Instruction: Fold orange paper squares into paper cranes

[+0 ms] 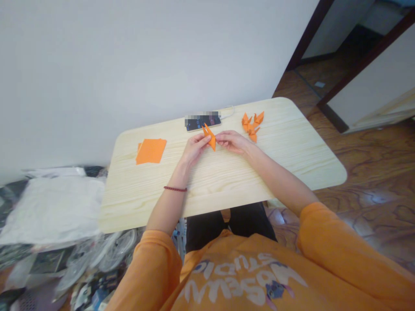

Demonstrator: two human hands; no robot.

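A partly folded orange paper piece [209, 137] with two pointed tips is held just above the light wooden table [227, 181]. My left hand [195, 147] pinches its left side, fingers closed on the paper. My right hand [234, 141] pinches its right side with the fingertips. A red bead bracelet sits on my left wrist. Both forearms reach out over the table from orange sleeves.
A stack of flat orange paper sheets [151, 150] lies at the table's left. Finished orange folded figures [252, 123] sit at the back right. A dark phone [202, 122] with a white cable lies by the wall. Plastic-wrapped clutter [52, 211] fills the floor at left.
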